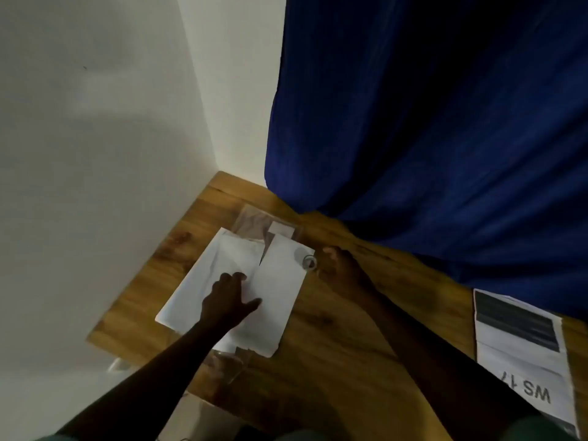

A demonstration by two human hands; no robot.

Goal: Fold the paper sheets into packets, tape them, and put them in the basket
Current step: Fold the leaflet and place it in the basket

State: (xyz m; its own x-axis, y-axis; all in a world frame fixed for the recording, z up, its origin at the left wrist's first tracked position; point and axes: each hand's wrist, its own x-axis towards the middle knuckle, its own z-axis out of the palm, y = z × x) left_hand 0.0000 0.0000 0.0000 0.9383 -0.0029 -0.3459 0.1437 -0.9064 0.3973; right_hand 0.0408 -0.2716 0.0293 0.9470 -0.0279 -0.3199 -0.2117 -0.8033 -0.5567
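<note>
left hand (230,297) flat on paper sheets (273,300), tape roll (309,261) beside right hand (342,268)

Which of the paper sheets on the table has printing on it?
The printed sheet at the table's right edge: it carries a dark block and large letters. The white sheets under the left hand look blank.

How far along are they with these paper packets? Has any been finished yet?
Early, it seems. One folded sheet lies on the paper stack, so folding looks done or nearly so. The left hand presses on the paper, and the right hand is at the tape roll, so taping appears to be in hand. No finished packet and no basket is clearly visible, so taping and putting away remain.
</note>
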